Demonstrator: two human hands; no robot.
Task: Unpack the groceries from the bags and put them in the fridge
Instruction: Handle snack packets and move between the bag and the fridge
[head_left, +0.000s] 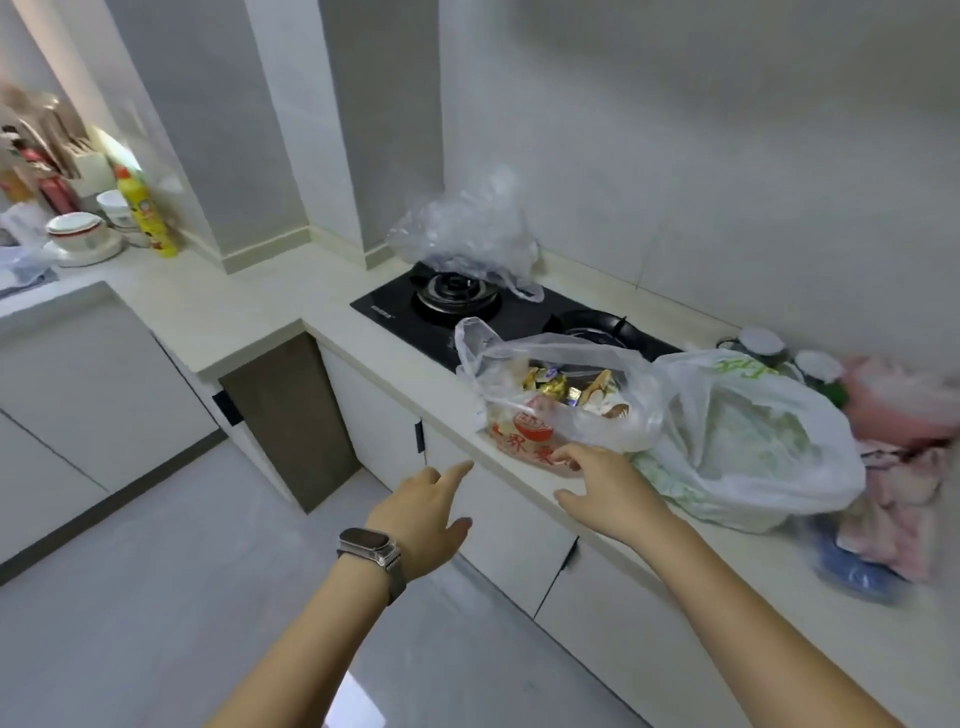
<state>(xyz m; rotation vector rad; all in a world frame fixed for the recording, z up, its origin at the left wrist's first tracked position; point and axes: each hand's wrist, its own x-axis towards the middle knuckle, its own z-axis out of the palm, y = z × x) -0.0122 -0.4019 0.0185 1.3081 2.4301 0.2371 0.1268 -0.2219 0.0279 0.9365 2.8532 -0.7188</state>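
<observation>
Thin, crinkled clear bag (561, 395) held gold-wrapped snacks (550, 387); right hand (602, 480) touched it, left hand (428, 512) spread, empty.

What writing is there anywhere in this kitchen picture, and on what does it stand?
"界": one red character readable on the clear snack bag; the red seal and other characters beside it are too blurred.
Green print on the white plastic bag: too crumpled to read.
White brand mark on the gas hob: too small to read.
Label on the yellow bottle: blurred, unreadable.
Nothing else shows text.
</observation>
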